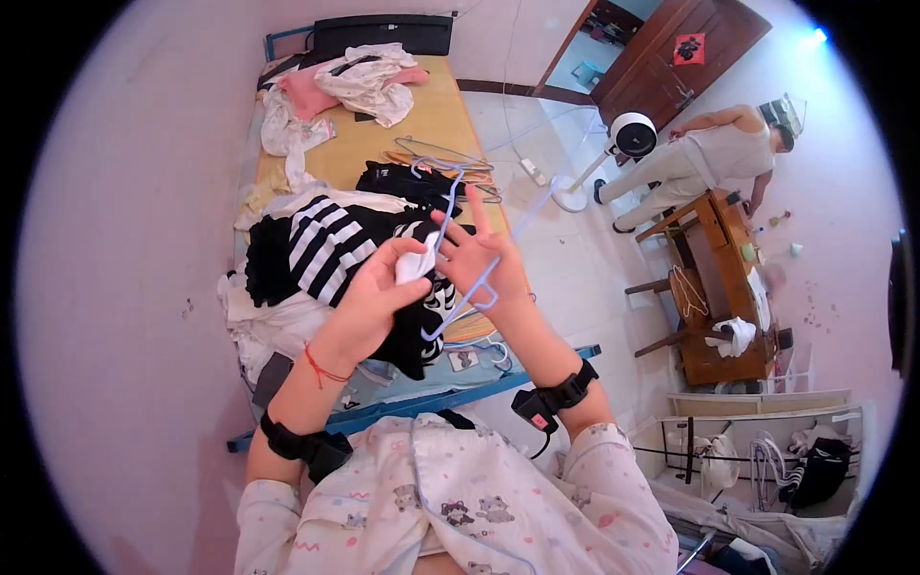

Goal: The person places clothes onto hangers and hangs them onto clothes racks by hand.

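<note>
My left hand (379,287) pinches a small white cloth (414,264) between thumb and fingers. Just to its right, my right hand (484,259) has its fingers spread, palm showing. A blue-purple hanger (488,284) crosses in front of that palm, with its upper bar running up between the two hands; whether the left fingers also touch it is unclear. Beneath my hands lies a pile of clothes with a black-and-white striped garment (331,247) and a black garment (407,345). More hangers (446,153) lie on the bed beyond, beside a black folded garment (402,182).
The bed (436,105) holds white and pink clothes (369,86) at its far end. A white fan (632,137) stands on the floor. At the right, a person (724,149) leans by a wooden desk (714,240). Nearer is a rack with clothes (819,470).
</note>
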Tool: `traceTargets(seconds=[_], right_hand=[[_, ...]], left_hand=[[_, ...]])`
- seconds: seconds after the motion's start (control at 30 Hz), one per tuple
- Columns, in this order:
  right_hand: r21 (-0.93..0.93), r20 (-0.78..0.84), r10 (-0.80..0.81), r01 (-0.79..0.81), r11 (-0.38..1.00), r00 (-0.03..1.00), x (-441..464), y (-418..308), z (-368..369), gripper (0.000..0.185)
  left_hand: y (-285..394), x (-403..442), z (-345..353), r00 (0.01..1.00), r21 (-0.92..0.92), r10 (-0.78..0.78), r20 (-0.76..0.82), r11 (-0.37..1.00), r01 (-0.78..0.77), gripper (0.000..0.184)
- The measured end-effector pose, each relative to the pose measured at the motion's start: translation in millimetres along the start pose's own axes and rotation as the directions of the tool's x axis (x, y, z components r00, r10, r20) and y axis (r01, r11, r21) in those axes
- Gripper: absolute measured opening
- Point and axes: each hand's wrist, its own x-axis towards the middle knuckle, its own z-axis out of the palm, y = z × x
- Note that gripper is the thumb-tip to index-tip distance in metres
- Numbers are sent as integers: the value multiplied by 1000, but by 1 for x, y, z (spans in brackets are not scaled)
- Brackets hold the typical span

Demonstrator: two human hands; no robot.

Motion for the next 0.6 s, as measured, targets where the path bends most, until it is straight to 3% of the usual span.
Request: traceTargets(seconds=[0.03, 0.1, 0.17, 0.2, 0.23, 0.3, 0.33, 0.37, 0.4, 0.43, 0.5, 0.53, 0.57, 0.6], right_hand=[[-25, -37, -22, 21, 999, 999, 0, -1, 2, 71], [-58, -16, -19, 18, 998, 1000, 0, -2, 5, 73], [-113, 16, -10, 12, 993, 1000, -3, 0, 6, 74], [-163, 47, -3, 11, 987, 999, -4, 1, 7, 75], [-166, 50, -5, 13, 986, 999, -5, 2, 9, 75], [-266, 126, 4, 29, 964, 992, -8, 3, 17, 79], [-331, 112, -24, 61, 942, 993, -11, 6, 27, 82], [-331, 115, -28, 65, 941, 993, -11, 6, 31, 82], [-459, 130, 16, 46, 887, 991, -13, 5, 34, 79], [-579, 132, 60, 28, 815, 989, -15, 4, 34, 77], [-734, 101, 103, 4, 679, 990, -16, 1, 30, 70], [-801, 74, 83, 9, 599, 994, -20, -1, 31, 70], [-859, 48, 62, 10, 512, 997, -24, -3, 31, 70], [-948, 74, -20, 76, 308, 997, -28, -5, 24, 70]], left_hand=[[-2, -2, 5, 1000, 41, 8, -3, 999, -7, 44], [-12, -3, 5, 999, 295, 14, -40, 955, -2, 66], [-22, -5, 6, 998, 487, 14, -67, 873, 21, 75], [-28, -2, 5, 989, 621, 140, -56, 780, -75, 82], [-33, -4, 5, 987, 688, 157, -42, 721, -85, 81], [-33, -5, -1, 999, 716, 1, -53, 697, 38, 73], [-35, -4, -4, 999, 718, 3, -51, 695, 34, 73], [-40, -3, -8, 998, 715, 60, -13, 698, -33, 60], [-40, -2, -9, 993, 710, 116, 27, 697, -101, 48], [-39, -1, -13, 993, 710, 112, 35, 697, -104, 48], [-37, 4, -16, 984, 708, -51, -173, 688, 160, 31], [-46, 6, -24, 975, 721, 6, -223, 675, 160, 30], [-55, 8, -31, 972, 597, 122, -203, 802, 24, 29], [-46, 5, -29, 968, 541, 121, -218, 841, 17, 28]])
